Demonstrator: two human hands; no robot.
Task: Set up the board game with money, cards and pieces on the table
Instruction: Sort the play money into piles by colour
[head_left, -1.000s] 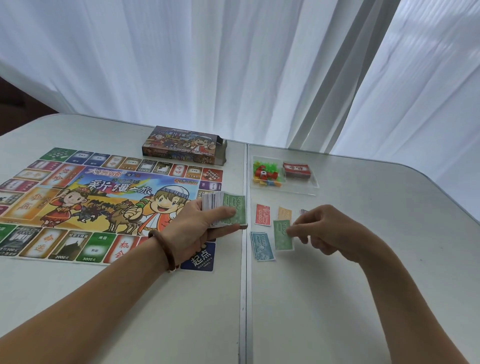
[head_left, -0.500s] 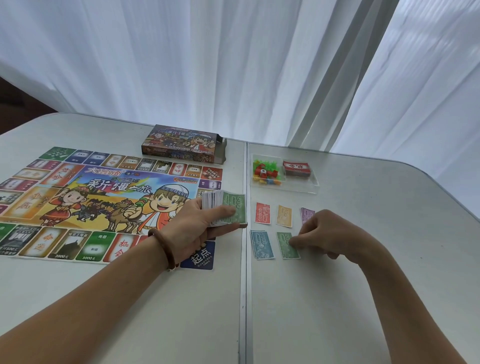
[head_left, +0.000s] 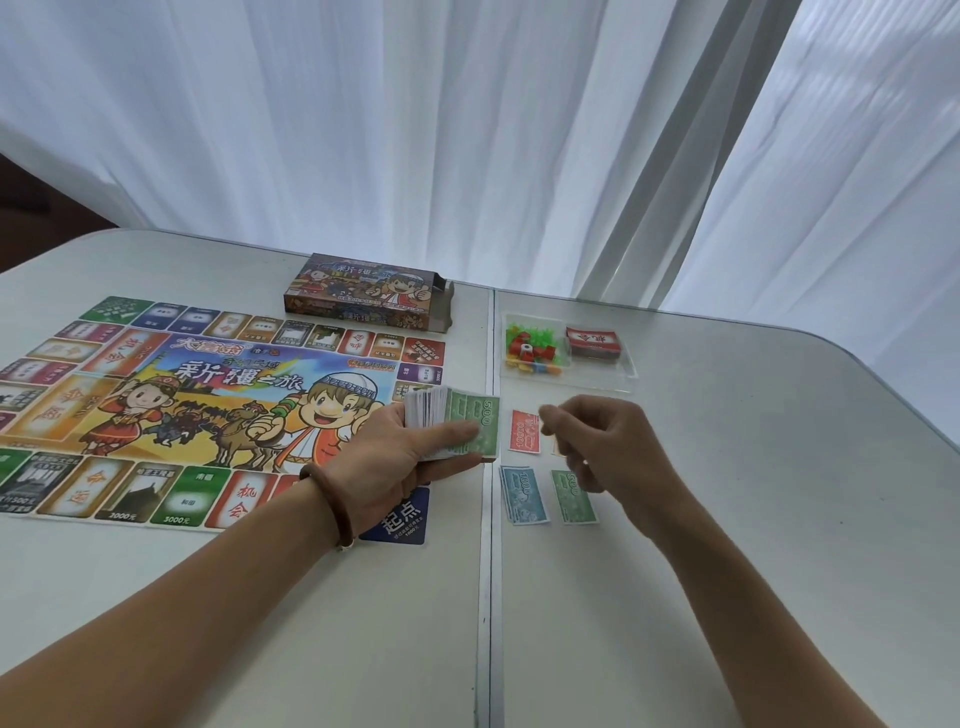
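Observation:
The colourful game board (head_left: 208, 395) lies flat on the left of the white table (head_left: 753, 519). My left hand (head_left: 389, 467) grips a stack of paper money (head_left: 452, 426) with a green 500 note on top, at the board's right edge. My right hand (head_left: 608, 441) hovers just right of the stack, fingers loosely curled, with nothing in them. Below and beside it lie a red note (head_left: 523, 431), a blue note pile (head_left: 524, 493) and a green note (head_left: 574, 501). Other notes are hidden behind my right hand.
The game box (head_left: 363, 291) stands open at the back of the board. A clear tray (head_left: 623, 371) holds coloured pieces (head_left: 532, 353) and a red card deck (head_left: 592, 343). A seam (head_left: 485, 597) splits the table. White curtains hang behind.
My right hand laid a green note beside the blue pile, let go, then lifted and moved left towards the stack. My left hand stayed put with the stack.

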